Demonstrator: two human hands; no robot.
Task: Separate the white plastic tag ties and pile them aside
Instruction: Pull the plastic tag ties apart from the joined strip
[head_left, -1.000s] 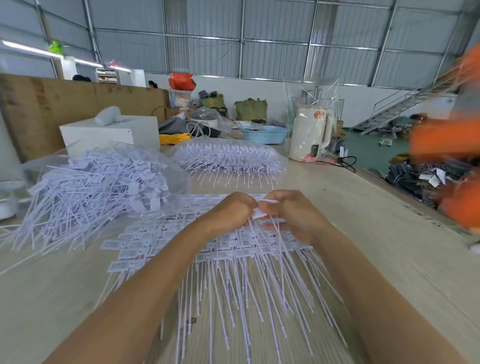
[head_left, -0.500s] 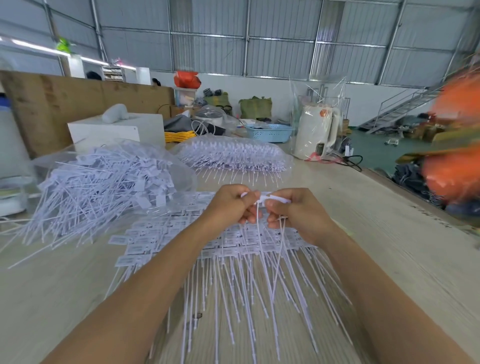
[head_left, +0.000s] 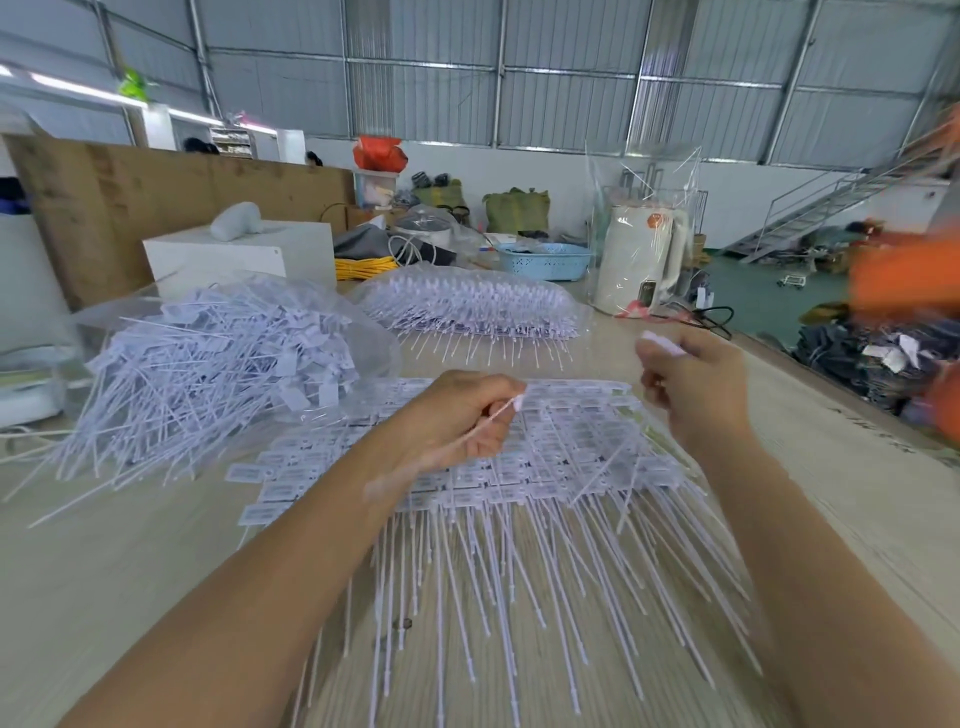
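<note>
The left hand (head_left: 457, 421) pinches a single white tag tie (head_left: 441, 452) between curled fingers, its strap trailing down-left. The right hand (head_left: 691, 384), raised apart, grips a white tag piece (head_left: 662, 344) at its fingertips. Beneath both lies the joined tie sheet (head_left: 519, 493); the loose tie pile (head_left: 208, 374) sits left of the left fingers.
</note>
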